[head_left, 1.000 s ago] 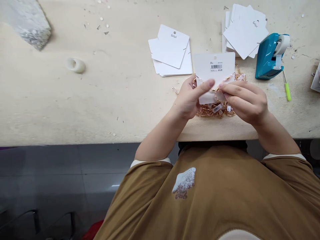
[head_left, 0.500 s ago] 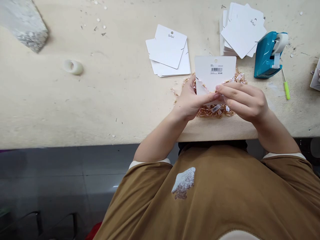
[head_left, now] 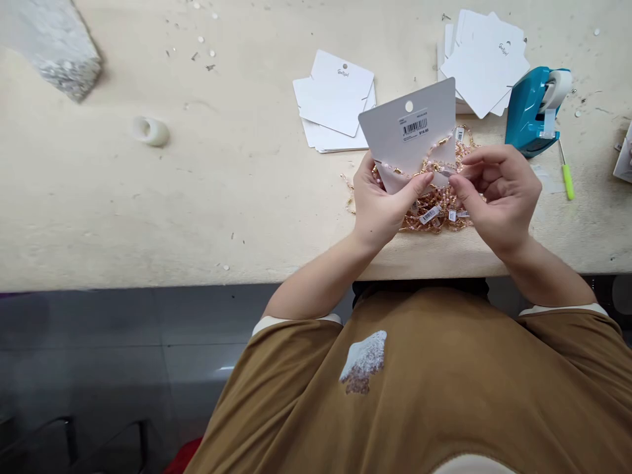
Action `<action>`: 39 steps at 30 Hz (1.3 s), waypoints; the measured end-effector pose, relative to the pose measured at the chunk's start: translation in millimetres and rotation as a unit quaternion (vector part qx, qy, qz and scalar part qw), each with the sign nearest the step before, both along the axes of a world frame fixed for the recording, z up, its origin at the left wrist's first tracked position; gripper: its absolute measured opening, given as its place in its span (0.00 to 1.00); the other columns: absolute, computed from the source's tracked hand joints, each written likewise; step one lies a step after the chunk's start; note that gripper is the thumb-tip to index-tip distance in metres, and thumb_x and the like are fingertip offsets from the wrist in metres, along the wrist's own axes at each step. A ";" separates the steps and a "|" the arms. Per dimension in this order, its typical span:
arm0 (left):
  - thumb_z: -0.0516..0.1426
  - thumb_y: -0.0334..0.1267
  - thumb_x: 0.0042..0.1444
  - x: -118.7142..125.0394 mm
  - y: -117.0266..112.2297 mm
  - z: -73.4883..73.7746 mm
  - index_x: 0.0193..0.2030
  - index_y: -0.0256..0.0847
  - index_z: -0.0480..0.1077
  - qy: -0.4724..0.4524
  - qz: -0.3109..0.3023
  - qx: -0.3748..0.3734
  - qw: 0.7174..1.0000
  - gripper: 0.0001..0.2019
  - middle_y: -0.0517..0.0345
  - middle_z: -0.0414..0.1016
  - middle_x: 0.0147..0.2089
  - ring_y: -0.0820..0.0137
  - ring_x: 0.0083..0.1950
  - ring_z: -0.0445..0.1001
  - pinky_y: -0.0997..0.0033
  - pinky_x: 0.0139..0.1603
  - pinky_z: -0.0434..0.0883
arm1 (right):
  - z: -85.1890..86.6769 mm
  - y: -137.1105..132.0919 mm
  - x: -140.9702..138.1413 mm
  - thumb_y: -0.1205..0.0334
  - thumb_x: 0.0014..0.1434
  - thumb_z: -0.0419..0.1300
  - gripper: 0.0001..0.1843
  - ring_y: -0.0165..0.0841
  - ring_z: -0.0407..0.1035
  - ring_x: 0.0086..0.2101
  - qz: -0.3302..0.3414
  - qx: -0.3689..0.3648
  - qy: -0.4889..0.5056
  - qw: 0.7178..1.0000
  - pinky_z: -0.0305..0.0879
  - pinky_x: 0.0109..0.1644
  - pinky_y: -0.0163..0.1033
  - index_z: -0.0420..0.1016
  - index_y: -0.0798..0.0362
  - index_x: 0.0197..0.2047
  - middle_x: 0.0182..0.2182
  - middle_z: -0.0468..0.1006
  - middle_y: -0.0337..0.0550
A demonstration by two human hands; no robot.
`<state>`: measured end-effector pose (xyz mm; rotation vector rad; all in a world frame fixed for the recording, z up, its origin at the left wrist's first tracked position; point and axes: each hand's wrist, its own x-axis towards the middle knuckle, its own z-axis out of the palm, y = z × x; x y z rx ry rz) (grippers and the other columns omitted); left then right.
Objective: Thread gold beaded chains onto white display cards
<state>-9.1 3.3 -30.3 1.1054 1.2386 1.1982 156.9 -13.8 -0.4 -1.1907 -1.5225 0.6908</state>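
My left hand (head_left: 382, 205) grips the lower left of a white display card (head_left: 405, 135) with a barcode sticker and a hang hole, tilted up off the table. A gold and pink beaded chain (head_left: 424, 164) runs across the card's face. My right hand (head_left: 498, 191) pinches the chain's end at the card's lower right edge, fingers curled. Under both hands lies a heap of more gold beaded chains with small tags (head_left: 434, 210) near the table's front edge.
Two stacks of blank white cards lie behind: one at centre (head_left: 336, 99), one at the back right (head_left: 486, 59). A teal tape dispenser (head_left: 530, 108) and a green-handled tool (head_left: 567, 178) sit right. A small tape roll (head_left: 149, 130) and a grey block (head_left: 54, 46) lie left.
The card has been lifted and tilted to the left. My right hand drew back to the right and now pinches the chain's end at the card's edge.
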 end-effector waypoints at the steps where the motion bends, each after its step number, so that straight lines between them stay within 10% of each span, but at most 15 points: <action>1: 0.69 0.65 0.46 0.3 -0.6 0.5 0.52 0.47 0.69 0.002 0.012 0.005 1.000 0.34 0.57 0.78 0.46 0.63 0.64 0.75 0.54 0.72 0.73 | -1.0 -0.1 0.2 0.56 0.61 0.69 0.12 0.24 0.71 0.27 0.011 -0.021 0.009 1.000 0.70 0.28 0.31 0.75 0.49 0.45 0.29 0.76 0.35; 5: 0.69 0.65 0.46 0.2 -1.9 2.5 0.50 0.47 0.69 0.010 0.026 0.005 1.000 0.33 0.59 0.78 0.44 0.65 0.60 0.77 0.56 0.70 0.75 | -2.5 0.4 2.0 0.57 0.61 0.68 0.08 0.26 0.73 0.29 0.031 -0.045 -0.014 0.998 0.73 0.31 0.32 0.78 0.51 0.41 0.31 0.79 0.38; 15: 0.70 0.61 0.46 0.7 -1.2 12.9 0.45 0.45 0.74 -0.017 -0.094 0.036 0.995 0.28 0.59 0.80 0.44 0.66 0.47 0.81 0.59 0.53 0.81 | -1.7 7.0 5.5 0.68 0.66 0.61 0.11 0.32 0.76 0.35 -0.036 0.219 -0.147 0.964 0.75 0.41 0.40 0.80 0.47 0.48 0.35 0.81 0.42; 21: 0.71 0.57 0.47 -1.0 -2.5 8.5 0.45 0.45 0.75 0.040 -0.104 0.067 0.992 0.24 0.61 0.80 0.41 0.72 0.41 0.79 0.67 0.47 0.80 | -3.0 6.4 5.1 0.71 0.66 0.58 0.13 0.31 0.76 0.38 -0.001 0.251 -0.178 0.952 0.74 0.41 0.37 0.79 0.51 0.49 0.37 0.80 0.45; 30: 0.73 0.61 0.39 -0.4 2.2 8.0 0.46 0.42 0.73 -0.017 -0.067 -0.021 0.997 0.33 0.55 0.81 0.46 0.65 0.49 0.81 0.61 0.54 0.81 | -10.7 11.4 9.7 0.64 0.71 0.55 0.21 0.37 0.75 0.51 0.145 0.211 -0.220 0.941 0.75 0.56 0.49 0.70 0.47 0.64 0.52 0.78 0.46; 39: 0.76 0.55 0.37 -15.3 16.6 31.1 0.48 0.43 0.73 -0.184 -0.224 -0.161 0.943 0.34 0.52 0.82 0.50 0.53 0.61 0.79 0.50 0.63 0.80 | -4.3 20.3 12.9 0.69 0.69 0.54 0.21 0.31 0.77 0.46 0.159 0.233 -0.163 0.946 0.78 0.47 0.42 0.71 0.41 0.62 0.47 0.81 0.39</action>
